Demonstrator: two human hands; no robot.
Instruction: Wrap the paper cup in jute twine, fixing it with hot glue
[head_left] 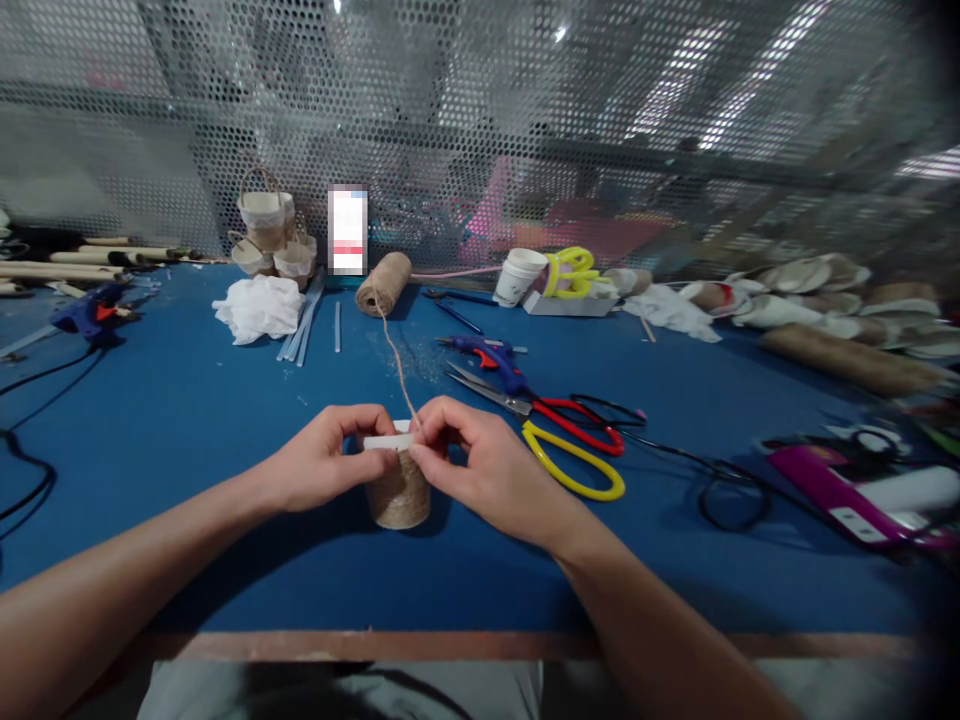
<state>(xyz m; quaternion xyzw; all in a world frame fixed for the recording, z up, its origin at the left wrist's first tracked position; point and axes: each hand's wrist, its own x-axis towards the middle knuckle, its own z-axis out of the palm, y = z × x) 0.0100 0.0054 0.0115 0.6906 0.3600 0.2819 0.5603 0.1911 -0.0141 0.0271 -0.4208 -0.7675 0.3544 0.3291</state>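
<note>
A small cup (399, 497) wrapped in brown twine stands upright near the table's front edge, its white rim showing at the top. My left hand (346, 455) pinches the rim from the left, thumb in front and fingers behind. On the right side of the rim, my right hand (461, 455) holds the twine (398, 365) between thumb and fingertips. From there the strand runs back to a twine spool (384, 284) lying on its side. The inside of the cup is mostly hidden by the fingers.
Scissors (574, 420) with red and yellow handles and a blue glue gun (491, 358) lie right of the cup. Behind are glue sticks (304, 325), white cloth (259, 308) and paper cups (519, 277). A purple tool (832, 490) with a cable lies far right; another glue gun (94, 313) is left.
</note>
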